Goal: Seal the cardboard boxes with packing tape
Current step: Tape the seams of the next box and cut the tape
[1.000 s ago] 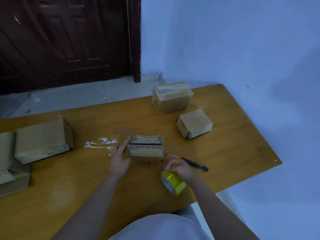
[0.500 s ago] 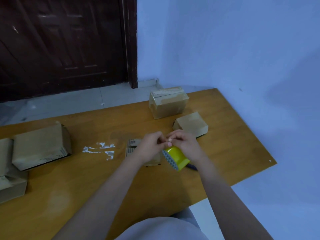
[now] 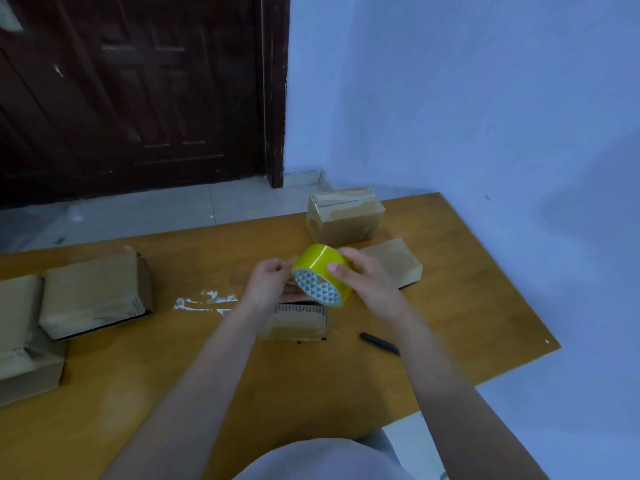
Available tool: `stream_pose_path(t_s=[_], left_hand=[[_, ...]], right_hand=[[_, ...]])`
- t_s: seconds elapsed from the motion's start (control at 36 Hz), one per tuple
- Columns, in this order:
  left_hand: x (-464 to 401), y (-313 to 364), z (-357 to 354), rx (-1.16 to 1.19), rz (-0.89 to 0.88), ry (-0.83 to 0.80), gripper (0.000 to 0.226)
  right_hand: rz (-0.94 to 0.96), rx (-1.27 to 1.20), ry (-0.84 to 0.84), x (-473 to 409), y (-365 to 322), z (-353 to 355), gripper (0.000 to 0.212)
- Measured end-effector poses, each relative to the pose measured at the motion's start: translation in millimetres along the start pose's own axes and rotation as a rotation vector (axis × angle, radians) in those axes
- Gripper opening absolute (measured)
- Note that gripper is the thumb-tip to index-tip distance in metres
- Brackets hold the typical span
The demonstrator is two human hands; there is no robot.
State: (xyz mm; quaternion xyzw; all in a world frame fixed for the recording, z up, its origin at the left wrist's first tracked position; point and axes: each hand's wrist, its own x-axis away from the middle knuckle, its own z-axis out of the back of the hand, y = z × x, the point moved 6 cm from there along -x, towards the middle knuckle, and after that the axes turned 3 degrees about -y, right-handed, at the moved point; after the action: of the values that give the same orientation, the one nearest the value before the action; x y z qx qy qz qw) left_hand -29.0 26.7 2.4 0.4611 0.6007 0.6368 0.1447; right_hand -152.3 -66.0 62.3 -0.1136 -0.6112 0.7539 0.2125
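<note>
Head view. Right hand grips the tape roll, raised above the small box lying near the surface's middle. Left hand, fingers curled, pinches at the roll's left side; the tape end itself is too small to tell. Two boxes sit toward the far right corner, two more at the left edge. A pen lies right of the small box.

Bare table near front edge; boxes left, pen right.
</note>
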Motion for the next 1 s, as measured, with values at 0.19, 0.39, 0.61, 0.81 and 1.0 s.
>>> stream_pose_path(t_s=[0.19,0.39,0.61,0.81,1.0], left_hand=[[-5,1,28,-0.064,-0.045,0.126,0.021],[3,-6,32,-0.14,-0.137,0.238,0.023],[-15,-67,41,0.268,-0.005,0.306,0.024],[-25,-88,48,0.372,0.04,0.224,0.014],[-26,-89,50,0.386,0.025,0.174,0.016]], right_hand=[[-0.111,0.192,-0.122,-17,3,3,0.019],[-0.352,0.763,-0.101,-15,47,40,0.053],[-0.297,0.712,-0.255,-14,70,27,0.027],[-0.368,0.755,-0.22,-25,99,22,0.039],[-0.422,0.881,-0.303,-43,99,18,0.056]])
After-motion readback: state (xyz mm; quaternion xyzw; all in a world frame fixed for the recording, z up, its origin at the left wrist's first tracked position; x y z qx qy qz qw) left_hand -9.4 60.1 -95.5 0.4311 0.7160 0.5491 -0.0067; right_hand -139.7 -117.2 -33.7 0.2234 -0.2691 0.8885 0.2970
